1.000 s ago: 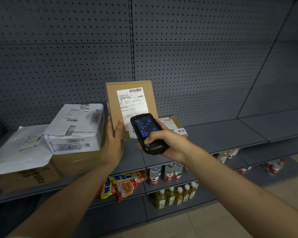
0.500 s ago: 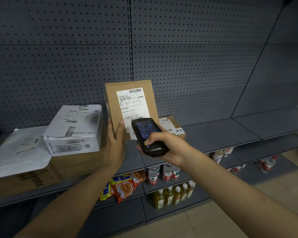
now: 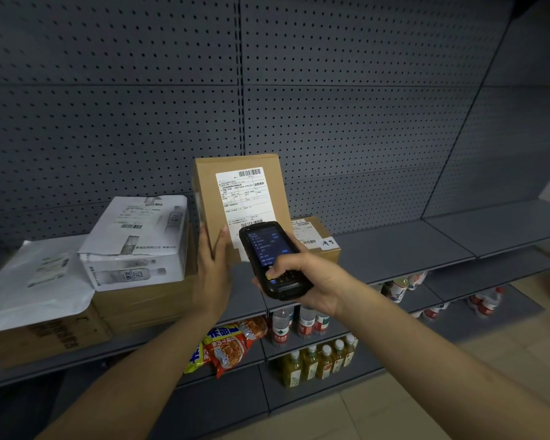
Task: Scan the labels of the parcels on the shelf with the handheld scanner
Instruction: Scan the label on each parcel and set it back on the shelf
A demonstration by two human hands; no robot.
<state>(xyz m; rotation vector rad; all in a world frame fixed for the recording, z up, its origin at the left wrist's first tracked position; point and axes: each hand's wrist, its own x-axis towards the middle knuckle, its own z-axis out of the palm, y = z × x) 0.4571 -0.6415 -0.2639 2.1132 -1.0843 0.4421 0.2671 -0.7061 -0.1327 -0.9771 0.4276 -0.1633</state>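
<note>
Parcels on grey shelf [image 3: 394, 252]: white mailer [image 3: 35, 281] far left, white box [image 3: 134, 242] on cartons. Left hand [image 3: 211, 268] grips the upright brown parcel [image 3: 235, 198] at its lower left edge, long axis vertical, label [image 3: 245, 198] facing out. Right hand [image 3: 302, 281] wraps the scanner [image 3: 267, 255] just in front of the label's lower barcode. Small box [image 3: 315, 239] behind right, unobstructed.

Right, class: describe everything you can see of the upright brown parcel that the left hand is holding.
The upright brown parcel looks like a plain cardboard box, standing on end above the grey shelf before the pegboard. A white printed label with barcodes at top and bottom covers most of its front. The left hand grips its lower left edge. The handheld scanner, gripped by the right hand, hides its lower right corner.
</note>
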